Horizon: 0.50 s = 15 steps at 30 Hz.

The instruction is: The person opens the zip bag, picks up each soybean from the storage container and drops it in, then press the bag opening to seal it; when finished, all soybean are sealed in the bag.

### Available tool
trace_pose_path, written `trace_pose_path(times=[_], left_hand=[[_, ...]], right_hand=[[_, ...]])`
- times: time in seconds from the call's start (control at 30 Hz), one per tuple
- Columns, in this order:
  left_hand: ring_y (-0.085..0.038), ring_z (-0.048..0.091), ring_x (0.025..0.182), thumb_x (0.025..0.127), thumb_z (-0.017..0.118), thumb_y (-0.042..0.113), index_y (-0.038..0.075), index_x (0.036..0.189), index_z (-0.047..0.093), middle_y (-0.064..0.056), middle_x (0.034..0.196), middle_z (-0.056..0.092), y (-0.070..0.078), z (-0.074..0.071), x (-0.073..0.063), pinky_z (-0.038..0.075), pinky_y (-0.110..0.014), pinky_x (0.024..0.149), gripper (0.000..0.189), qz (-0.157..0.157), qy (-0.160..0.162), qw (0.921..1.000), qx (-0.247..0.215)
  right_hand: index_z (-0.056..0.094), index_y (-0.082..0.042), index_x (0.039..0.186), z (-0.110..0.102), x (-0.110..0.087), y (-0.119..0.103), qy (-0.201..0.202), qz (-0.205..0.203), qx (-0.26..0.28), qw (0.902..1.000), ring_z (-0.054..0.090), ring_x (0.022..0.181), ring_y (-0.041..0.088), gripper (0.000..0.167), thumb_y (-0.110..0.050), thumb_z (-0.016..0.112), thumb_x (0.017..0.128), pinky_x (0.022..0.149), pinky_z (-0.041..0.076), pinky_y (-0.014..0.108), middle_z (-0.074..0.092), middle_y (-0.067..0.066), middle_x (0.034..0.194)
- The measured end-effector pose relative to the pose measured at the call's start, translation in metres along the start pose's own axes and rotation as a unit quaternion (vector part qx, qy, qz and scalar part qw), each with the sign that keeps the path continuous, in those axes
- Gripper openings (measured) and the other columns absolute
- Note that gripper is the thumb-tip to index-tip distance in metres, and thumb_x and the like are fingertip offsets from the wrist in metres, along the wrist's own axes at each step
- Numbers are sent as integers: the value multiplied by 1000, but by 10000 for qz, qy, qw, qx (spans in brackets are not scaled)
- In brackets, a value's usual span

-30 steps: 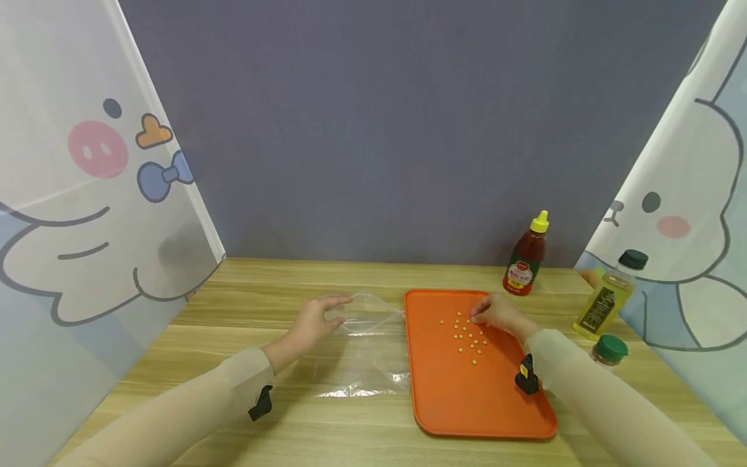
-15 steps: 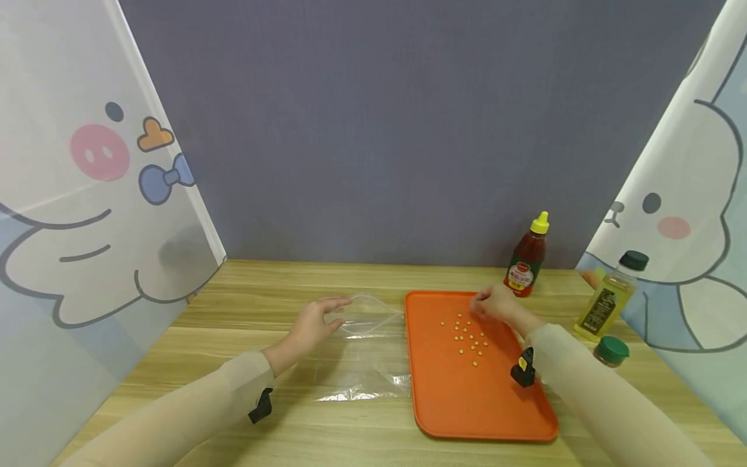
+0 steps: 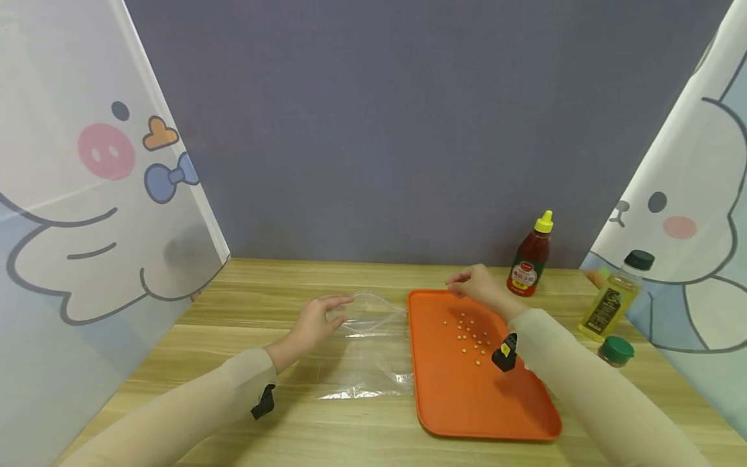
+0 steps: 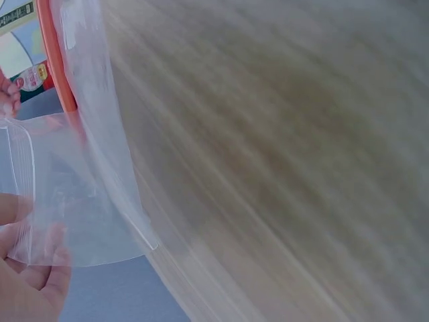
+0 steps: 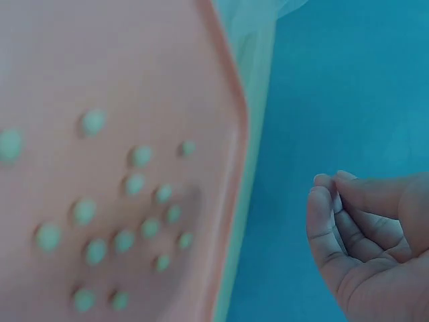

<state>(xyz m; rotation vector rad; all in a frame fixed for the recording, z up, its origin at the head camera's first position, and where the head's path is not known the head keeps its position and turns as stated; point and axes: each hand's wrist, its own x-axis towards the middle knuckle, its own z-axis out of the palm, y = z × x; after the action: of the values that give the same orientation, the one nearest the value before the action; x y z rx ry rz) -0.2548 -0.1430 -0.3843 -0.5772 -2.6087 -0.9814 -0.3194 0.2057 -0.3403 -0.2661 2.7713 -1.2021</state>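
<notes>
A clear zip-seal bag (image 3: 364,363) lies flat beside the tray, its mouth gaping. My left hand (image 3: 312,324) holds the left edge of that mouth; in the left wrist view its fingers (image 4: 57,275) curl at the zip strip. Several small round yellow beans (image 3: 475,336) are scattered over the orange tray (image 3: 467,402). Above the tray's far edge my right hand (image 3: 478,285) is raised, thumb and fingertips pinched together. The right wrist view shows the fingertips meeting, apart from the beans on the tray; anything between them is hidden or too small to make out.
A red sauce bottle (image 3: 528,263) with a yellow cap stands behind the tray. To the tray's right are a yellow oil bottle (image 3: 613,301) and a green-capped jar (image 3: 616,351). A grey panel (image 3: 373,130) closes off the back of the wooden table (image 3: 245,434).
From low over the beans, my right hand has risen and moved left and away to the tray's far edge, fingertips pinched. My left hand and the bag have stayed in place.
</notes>
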Motion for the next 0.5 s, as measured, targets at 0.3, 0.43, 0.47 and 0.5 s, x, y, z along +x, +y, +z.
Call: trace_pose_path(times=[0.3, 0.43, 0.47, 0.5], left_hand=[[-32, 59, 120, 84, 71, -1, 8, 124, 65, -14, 131, 62, 2, -2, 1, 53, -45, 98, 42, -194, -146, 9996, -164], [-31, 59, 120, 84, 71, 0, 8, 124, 65, -13, 130, 63, 2, -2, 2, 52, -45, 99, 42, -110, -140, 9998, -133], [-31, 59, 120, 84, 71, 0, 8, 124, 65, -12, 130, 63, 2, -1, 2, 51, -45, 100, 42, -87, -135, 9998, -117], [-31, 59, 120, 83, 71, 0, 8, 124, 65, -12, 130, 63, 2, -2, 2, 51, -45, 100, 42, -77, -133, 9998, -126]], right_hand=[[71, -1, 108, 26, -2, -41, -95, -431, 696, 9966, 69, 81, 20, 20, -12, 65, 92, 78, 60, 36, 72, 17, 104], [72, -2, 104, 41, -4, -53, -182, -696, 888, 9934, 68, 76, 14, 17, -10, 68, 90, 73, 60, 31, 74, 14, 96], [72, -1, 103, 45, -3, -56, -190, -759, 904, 9928, 68, 75, 14, 17, -10, 68, 90, 72, 60, 31, 74, 14, 95], [73, 0, 103, 48, -3, -60, -187, -792, 910, 9925, 68, 75, 14, 17, -10, 69, 89, 72, 60, 30, 74, 13, 93]])
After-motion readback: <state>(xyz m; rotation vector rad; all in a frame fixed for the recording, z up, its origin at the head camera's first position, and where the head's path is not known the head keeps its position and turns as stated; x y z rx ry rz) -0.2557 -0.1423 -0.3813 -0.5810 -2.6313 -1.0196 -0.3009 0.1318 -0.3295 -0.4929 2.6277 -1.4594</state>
